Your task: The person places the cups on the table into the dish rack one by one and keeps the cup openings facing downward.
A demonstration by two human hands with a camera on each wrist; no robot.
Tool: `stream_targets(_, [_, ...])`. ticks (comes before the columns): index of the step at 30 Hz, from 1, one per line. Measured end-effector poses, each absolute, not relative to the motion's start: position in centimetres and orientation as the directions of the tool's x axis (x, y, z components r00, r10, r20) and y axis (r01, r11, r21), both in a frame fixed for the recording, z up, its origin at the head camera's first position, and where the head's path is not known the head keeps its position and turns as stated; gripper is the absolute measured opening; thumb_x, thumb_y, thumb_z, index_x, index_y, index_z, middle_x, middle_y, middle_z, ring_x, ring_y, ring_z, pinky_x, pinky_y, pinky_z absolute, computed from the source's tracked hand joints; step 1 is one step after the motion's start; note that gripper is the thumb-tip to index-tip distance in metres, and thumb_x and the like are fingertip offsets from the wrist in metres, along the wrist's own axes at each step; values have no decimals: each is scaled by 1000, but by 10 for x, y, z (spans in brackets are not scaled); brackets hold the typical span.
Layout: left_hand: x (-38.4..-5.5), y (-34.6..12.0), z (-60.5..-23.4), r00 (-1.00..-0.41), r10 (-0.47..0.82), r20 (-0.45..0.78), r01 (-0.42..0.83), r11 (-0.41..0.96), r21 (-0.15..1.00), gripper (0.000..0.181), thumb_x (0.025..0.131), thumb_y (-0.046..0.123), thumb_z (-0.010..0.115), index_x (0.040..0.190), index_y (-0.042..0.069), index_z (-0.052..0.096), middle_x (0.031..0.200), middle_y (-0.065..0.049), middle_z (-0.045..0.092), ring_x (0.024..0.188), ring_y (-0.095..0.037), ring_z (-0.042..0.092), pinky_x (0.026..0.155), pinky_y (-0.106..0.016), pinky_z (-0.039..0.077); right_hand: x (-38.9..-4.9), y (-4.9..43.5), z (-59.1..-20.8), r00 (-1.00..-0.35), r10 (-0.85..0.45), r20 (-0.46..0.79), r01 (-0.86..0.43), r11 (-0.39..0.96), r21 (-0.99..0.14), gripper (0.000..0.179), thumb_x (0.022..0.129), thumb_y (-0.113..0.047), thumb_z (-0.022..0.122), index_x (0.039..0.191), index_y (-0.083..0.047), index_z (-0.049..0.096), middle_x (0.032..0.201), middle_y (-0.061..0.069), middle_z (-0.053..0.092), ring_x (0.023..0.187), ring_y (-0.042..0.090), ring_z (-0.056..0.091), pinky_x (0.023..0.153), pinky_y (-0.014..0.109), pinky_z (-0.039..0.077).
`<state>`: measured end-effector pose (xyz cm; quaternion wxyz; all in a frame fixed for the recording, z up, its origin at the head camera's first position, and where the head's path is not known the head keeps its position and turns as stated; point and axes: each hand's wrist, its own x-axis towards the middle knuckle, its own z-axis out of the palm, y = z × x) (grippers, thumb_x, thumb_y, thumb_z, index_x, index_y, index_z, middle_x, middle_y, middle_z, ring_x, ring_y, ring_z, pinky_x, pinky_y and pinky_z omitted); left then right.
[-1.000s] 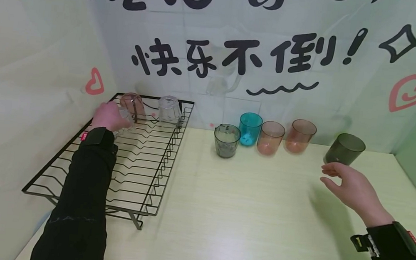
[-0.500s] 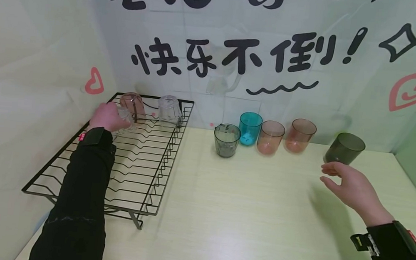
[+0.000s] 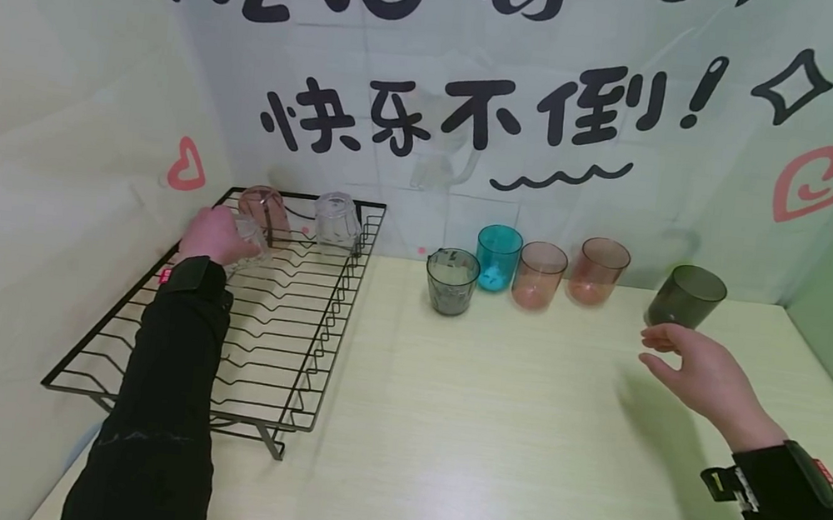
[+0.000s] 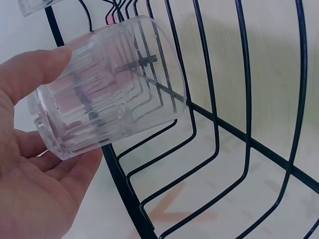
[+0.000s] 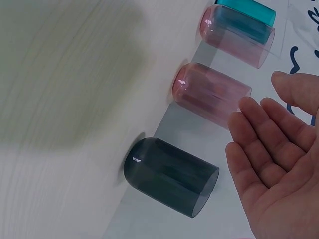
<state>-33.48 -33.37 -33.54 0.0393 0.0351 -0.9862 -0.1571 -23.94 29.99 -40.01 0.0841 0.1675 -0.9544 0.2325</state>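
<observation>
My left hand (image 3: 211,236) is over the far left of a black wire rack (image 3: 258,421). It grips a clear glass (image 4: 109,89) near its base, thumb on one side and fingers on the other; the mouth faces the wires. Behind it, a pink glass (image 3: 265,208) and another clear glass (image 3: 337,219) stand upside down on the rack. My right hand (image 3: 709,384) hovers over the table at the right, holding nothing, fingers relaxed and thumb apart. Just beyond its fingertips stands a dark grey glass (image 3: 687,296).
Along the back of the table stand a grey glass (image 3: 452,284), a blue glass (image 3: 498,258) and two pink glasses, one (image 3: 539,276) beside the blue, the other (image 3: 599,272) farther right. A white sheet with black writing hangs behind; a pale wall (image 3: 56,175) borders the rack.
The head view has shifted very slightly. Both hands stay in place, the left still gripping the clear glass on the rack.
</observation>
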Motion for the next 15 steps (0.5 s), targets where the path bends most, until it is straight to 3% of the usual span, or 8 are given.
stream_targets(9, [-335,-335,-335,-995,-85,54,-65,954,291,61,84,25,70,115,-23,49,108,-40,51,101,-53,49,86,-62,45,-239,301,-400,-924,-285,255,-370,834,-410,31,90,-8,70,116,5,62,112,26,66,101,43,62,83,56,46])
stream_targets(15, [-335,-335,-333,-995,-71,64,-50,960,276,59,84,27,71,109,-23,52,104,-40,53,97,-53,51,83,-60,47,-238,301,-400,-928,-284,241,-363,835,-415,32,90,-8,70,117,5,62,113,27,66,103,44,61,83,56,45])
